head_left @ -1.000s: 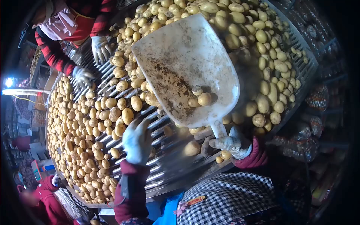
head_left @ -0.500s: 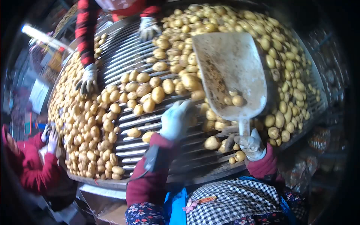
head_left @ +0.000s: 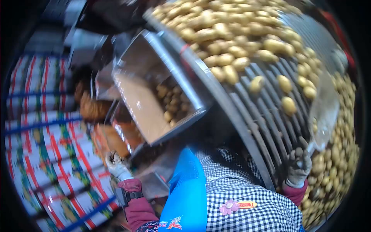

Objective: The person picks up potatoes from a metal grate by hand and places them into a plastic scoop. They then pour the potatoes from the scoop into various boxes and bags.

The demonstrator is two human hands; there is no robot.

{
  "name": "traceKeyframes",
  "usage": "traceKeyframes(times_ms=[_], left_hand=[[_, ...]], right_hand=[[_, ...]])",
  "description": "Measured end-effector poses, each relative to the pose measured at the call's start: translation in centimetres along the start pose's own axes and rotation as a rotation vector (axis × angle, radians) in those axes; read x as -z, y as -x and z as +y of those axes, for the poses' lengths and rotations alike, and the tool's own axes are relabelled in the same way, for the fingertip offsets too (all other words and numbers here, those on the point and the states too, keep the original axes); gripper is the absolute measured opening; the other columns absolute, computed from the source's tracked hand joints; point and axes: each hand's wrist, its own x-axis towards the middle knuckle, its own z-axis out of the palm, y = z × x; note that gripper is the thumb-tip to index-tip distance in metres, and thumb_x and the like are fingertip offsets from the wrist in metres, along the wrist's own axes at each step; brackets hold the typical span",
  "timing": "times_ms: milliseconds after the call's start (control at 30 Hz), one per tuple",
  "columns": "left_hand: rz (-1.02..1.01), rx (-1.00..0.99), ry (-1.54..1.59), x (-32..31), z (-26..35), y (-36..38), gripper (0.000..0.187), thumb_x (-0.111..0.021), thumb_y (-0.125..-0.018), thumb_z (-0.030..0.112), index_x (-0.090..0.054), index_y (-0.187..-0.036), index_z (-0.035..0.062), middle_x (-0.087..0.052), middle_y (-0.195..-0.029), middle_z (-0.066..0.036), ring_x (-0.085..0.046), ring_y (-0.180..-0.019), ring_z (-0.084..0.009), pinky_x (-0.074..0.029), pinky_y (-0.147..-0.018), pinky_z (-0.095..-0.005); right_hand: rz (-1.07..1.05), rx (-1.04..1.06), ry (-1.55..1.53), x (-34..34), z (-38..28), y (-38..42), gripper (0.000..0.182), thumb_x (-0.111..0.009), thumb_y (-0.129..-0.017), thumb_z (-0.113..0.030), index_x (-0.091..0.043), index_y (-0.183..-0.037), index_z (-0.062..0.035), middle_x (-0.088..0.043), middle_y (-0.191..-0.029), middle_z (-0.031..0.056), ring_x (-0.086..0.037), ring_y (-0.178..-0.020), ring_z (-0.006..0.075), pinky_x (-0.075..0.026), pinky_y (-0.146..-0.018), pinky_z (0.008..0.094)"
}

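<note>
My left hand (head_left: pixel 118 166), in a pale, soiled glove, is low on the left beside an orange-brown bag (head_left: pixel 106 139). Its fingers are loosely bent and apart, with nothing visible in them. On the right, my gloved right hand (head_left: pixel 298 166) has its fingers curled at the handle of a dirty white scoop (head_left: pixel 324 110). The scoop is tilted at the edge of the slatted sorting table (head_left: pixel 266 120), part of its handle hidden by that hand. Several loose potatoes (head_left: pixel 285 84) lie on the slats near it.
An open cardboard box (head_left: pixel 141 110) with potatoes inside stands between my left hand and the table's metal edge (head_left: pixel 216 91). Stacked printed cartons (head_left: pixel 58 150) fill the left side. Heaped potatoes (head_left: pixel 232 31) cover the far slats. A red sleeve (head_left: pixel 340 33) shows at the far right.
The view has swung left, bringing the box and cartons into sight. My left hand has left the potatoes on the slats for the side of the table. My right hand stays at the scoop handle.
</note>
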Motion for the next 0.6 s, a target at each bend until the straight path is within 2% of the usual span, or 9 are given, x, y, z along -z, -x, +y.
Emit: traceKeyframes(times_ms=[100,167,200,233,267,300,433,500,600], left_hand=[[0.27,0.096,-0.238,14.3,-10.3,5.8,0.038,-0.064,-0.093,0.002,-0.054,-0.13,0.0007,-0.065,-0.112,-0.008,-0.062,-0.095,-0.0141,-0.052,-0.078,-0.0249],[0.363,0.161,-0.544,22.6,-16.2,11.6,0.036,-0.064,-0.092,0.001,-0.056,-0.128,0.0004,-0.064,-0.112,-0.009,-0.062,-0.097,-0.0161,-0.052,-0.08,-0.0266],[0.416,0.512,-0.511,21.0,-12.4,14.5,0.034,-0.065,-0.092,0.003,-0.059,-0.126,-0.0005,-0.064,-0.113,-0.01,-0.062,-0.1,-0.0188,-0.052,-0.086,-0.0306],[0.438,0.471,-0.478,24.1,-16.2,17.7,0.034,-0.065,-0.092,0.004,-0.059,-0.125,-0.001,-0.065,-0.116,-0.011,-0.063,-0.1,-0.0204,-0.051,-0.089,-0.0334],[0.416,0.543,-0.571,26.8,-19.6,20.2,0.035,-0.066,-0.092,0.005,-0.058,-0.126,-0.0017,-0.065,-0.115,-0.012,-0.063,-0.099,-0.0211,-0.051,-0.089,-0.0336],[0.387,0.615,-0.659,28.3,-21.9,22.3,0.037,-0.066,-0.092,0.006,-0.058,-0.126,-0.0023,-0.066,-0.115,-0.013,-0.063,-0.098,-0.0218,-0.051,-0.089,-0.0338],[0.375,0.566,-0.751,20.0,-14.8,21.9,0.038,-0.067,-0.092,0.006,-0.057,-0.128,-0.002,-0.066,-0.113,-0.012,-0.062,-0.101,-0.0208,-0.05,-0.09,-0.0328],[0.4,0.581,-0.63,19.9,-15.6,20.9,0.037,-0.065,-0.092,0.004,-0.057,-0.128,-0.0016,-0.067,-0.114,-0.012,-0.063,-0.102,-0.02,-0.05,-0.091,-0.032],[0.153,0.418,-0.569,17.5,-15.0,17.3,0.037,-0.061,-0.093,0.002,-0.057,-0.129,-0.0014,-0.067,-0.118,-0.012,-0.063,-0.107,-0.0207,-0.049,-0.095,-0.0312]], right_hand=[[0.089,0.023,0.087,-1.0,0.8,-0.4,0.061,-0.052,-0.101,-0.023,-0.028,-0.152,0.0018,-0.034,-0.075,-0.005,-0.033,-0.067,0.0088,-0.036,-0.064,0.0228],[0.243,-0.037,0.133,-3.5,0.5,-0.4,0.061,-0.053,-0.101,-0.02,-0.027,-0.152,0.0008,-0.035,-0.077,-0.0058,-0.035,-0.068,0.0069,-0.036,-0.065,0.0213],[0.214,-0.062,0.146,-3.2,0.5,-1.0,0.061,-0.054,-0.1,-0.018,-0.028,-0.152,0.0008,-0.036,-0.077,-0.006,-0.035,-0.066,0.0061,-0.035,-0.065,0.0202],[0.189,-0.086,0.158,-2.5,0.2,-1.3,0.061,-0.055,-0.1,-0.017,-0.03,-0.152,0.0009,-0.036,-0.077,-0.0061,-0.035,-0.065,0.0052,-0.035,-0.065,0.0191],[0.058,-0.14,0.153,-1.1,-0.5,-1.7,0.059,-0.056,-0.099,-0.02,-0.031,-0.149,-0.0005,-0.055,-0.085,0.0006,-0.052,-0.073,0.0111,-0.048,-0.07,0.0252],[0.042,-0.155,0.175,-0.5,-0.7,-2.3,0.059,-0.056,-0.099,-0.02,-0.031,-0.149,-0.0005,-0.055,-0.085,0.0006,-0.052,-0.073,0.0111,-0.048,-0.07,0.0252],[0.056,-0.179,0.186,-2.1,-1.0,-1.8,0.061,-0.055,-0.1,-0.02,-0.028,-0.152,-0.0016,-0.054,-0.086,-0.0007,-0.052,-0.07,0.0097,-0.046,-0.065,0.0244],[0.302,-0.16,0.236,-5.0,-0.5,-1.6,0.057,-0.053,-0.1,-0.012,-0.031,-0.151,0.0002,-0.038,-0.075,-0.0048,-0.036,-0.063,0.0051,-0.038,-0.061,0.0183],[0.103,-0.221,0.047,-2.1,-0.2,-2.3,0.055,-0.053,-0.099,-0.011,-0.033,-0.149,0.0018,-0.042,-0.078,-0.0043,-0.037,-0.064,0.0058,-0.04,-0.062,0.0166]])
